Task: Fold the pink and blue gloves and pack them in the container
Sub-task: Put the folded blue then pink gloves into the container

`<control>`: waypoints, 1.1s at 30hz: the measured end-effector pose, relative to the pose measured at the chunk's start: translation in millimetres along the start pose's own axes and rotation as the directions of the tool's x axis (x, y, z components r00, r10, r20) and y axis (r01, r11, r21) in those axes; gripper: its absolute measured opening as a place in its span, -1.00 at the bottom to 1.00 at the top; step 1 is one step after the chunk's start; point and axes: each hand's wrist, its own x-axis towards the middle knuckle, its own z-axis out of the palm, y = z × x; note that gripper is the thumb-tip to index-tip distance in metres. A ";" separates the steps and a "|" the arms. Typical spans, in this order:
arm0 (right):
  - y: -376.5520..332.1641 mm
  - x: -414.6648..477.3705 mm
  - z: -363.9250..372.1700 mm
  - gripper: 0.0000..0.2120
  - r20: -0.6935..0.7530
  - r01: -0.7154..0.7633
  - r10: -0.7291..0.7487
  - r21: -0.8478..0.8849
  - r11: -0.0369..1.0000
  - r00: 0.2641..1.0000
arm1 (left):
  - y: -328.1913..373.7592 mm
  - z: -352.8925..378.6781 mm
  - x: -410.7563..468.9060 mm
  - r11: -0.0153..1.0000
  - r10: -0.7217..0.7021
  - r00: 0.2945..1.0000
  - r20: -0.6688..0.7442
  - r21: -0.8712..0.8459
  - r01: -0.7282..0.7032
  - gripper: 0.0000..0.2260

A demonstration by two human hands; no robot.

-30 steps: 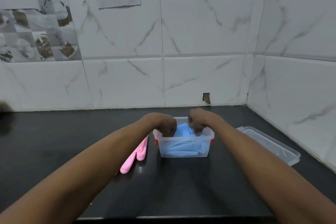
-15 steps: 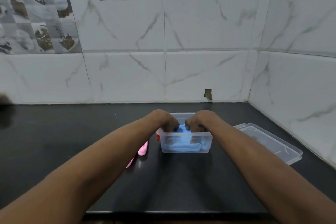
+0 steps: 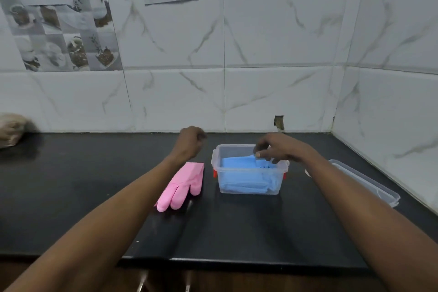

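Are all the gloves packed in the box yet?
About halfway. Done: the blue gloves lie folded inside the container. In hand: the right hand pinches their top edge, apparently tucking them in; the left hand hovers curled and empty by the pink gloves. Left: the pink gloves lie flat, unfolded, on the counter beside the container, so they need folding and packing. The lid lies off to the right.

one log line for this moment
blue gloves in container; pink gloves on counter, unfolded; left hand curled, empty; right hand pinches blue gloves; lid off
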 end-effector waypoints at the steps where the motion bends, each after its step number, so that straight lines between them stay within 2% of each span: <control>1: -0.3 -9.2 0.7 -0.80 -0.021 0.044 -0.044 0.010 0.999 0.999 | -13.1 -6.0 -5.9 0.996 -0.081 0.996 -0.039 0.022 0.081 -0.82; 4: -4.6 -31.0 16.3 -0.73 -0.005 0.130 -0.131 -0.048 0.990 0.991 | -45.4 -17.5 -28.6 0.946 -0.309 0.951 -0.029 0.097 0.310 -0.91; 7: -4.2 -38.1 42.2 -0.77 -0.039 0.150 -0.159 -0.162 0.975 0.987 | -63.2 -21.3 -51.4 0.875 -0.464 0.885 0.036 0.178 0.451 -0.85; 11: -4.2 -39.2 59.4 -0.83 -0.156 0.101 -0.137 -0.219 0.970 0.978 | -69.8 -16.9 -71.3 0.829 -0.553 0.831 0.061 0.138 0.542 -0.70; 15: -1.0 -44.5 62.0 -0.87 -0.141 0.111 -0.141 -0.206 0.972 0.980 | -72.7 -16.9 -73.2 0.745 -0.664 0.744 0.074 0.151 0.649 -0.58; 19: 0.7 -49.4 62.5 -0.93 -0.138 0.119 -0.148 -0.199 0.973 0.979 | -70.8 -20.2 -60.6 0.697 -0.712 0.666 0.224 0.114 0.708 -0.64; 21: 1.8 -50.4 64.3 -0.82 -0.142 0.117 -0.150 -0.217 0.969 0.978 | -68.0 -24.3 -53.2 0.677 -0.728 0.610 0.313 0.183 0.713 -0.62; 22: 2.6 -50.9 65.1 -0.77 -0.156 0.121 -0.150 -0.179 0.976 0.976 | -67.4 -26.7 -49.4 0.667 -0.732 0.580 0.357 0.203 0.717 -0.60; 24: 3.2 -53.4 64.5 -0.81 -0.227 0.166 -0.168 -0.027 0.986 0.959 | -70.6 -29.6 -41.8 0.646 -0.737 0.521 0.431 0.221 0.731 -0.58; 26: 5.5 -56.1 59.5 -0.82 -0.408 0.210 -0.153 0.099 0.973 0.900 | -76.7 -32.9 -40.3 0.616 -0.738 0.466 0.489 0.205 0.761 -0.61; 28: 11.9 -60.2 50.3 -0.78 -0.620 0.231 -0.020 0.261 0.937 0.785 | -86.6 -34.6 -41.5 0.587 -0.714 0.439 0.546 0.123 0.801 -0.68; 29: 16.3 -63.8 44.5 -0.77 -0.698 0.247 0.090 0.367 0.897 0.710 | -93.3 -34.6 -42.3 0.568 -0.688 0.442 0.576 0.048 0.822 -0.70; 31: 27.9 -72.4 34.8 -0.78 -0.768 0.285 0.315 0.534 0.796 0.558 | -106.3 -33.1 -45.7 0.528 -0.612 0.484 0.626 -0.132 0.839 -0.74; 33: 38.1 -79.4 32.6 -0.78 -0.775 0.266 0.420 0.579 0.770 0.472 | -112.3 -33.1 -49.9 0.498 -0.546 0.540 0.640 -0.270 0.824 -0.78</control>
